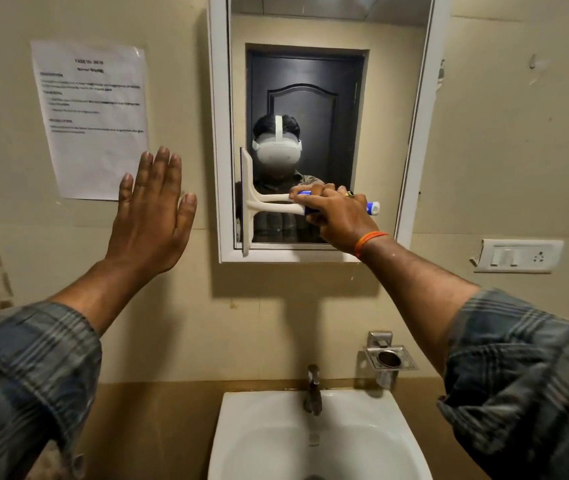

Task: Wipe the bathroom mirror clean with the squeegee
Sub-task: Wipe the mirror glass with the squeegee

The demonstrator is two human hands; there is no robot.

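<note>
A right hand [340, 216] grips a squeegee [258, 202], its blade upright at the mirror [380, 98]'s lower left corner. The left hand [151, 216] is raised beside the frame, open and empty.

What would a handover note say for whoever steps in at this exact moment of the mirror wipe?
Right hand: shut on the squeegee handle.
Left hand: open, empty, raised in front of the wall beside the mirror.
Squeegee: blade upright at the glass's lower left edge, handle horizontal.
Done: cannot tell how much glass is wiped.
Left: finish the wipe across the glass, judging by the blade's position.
</note>
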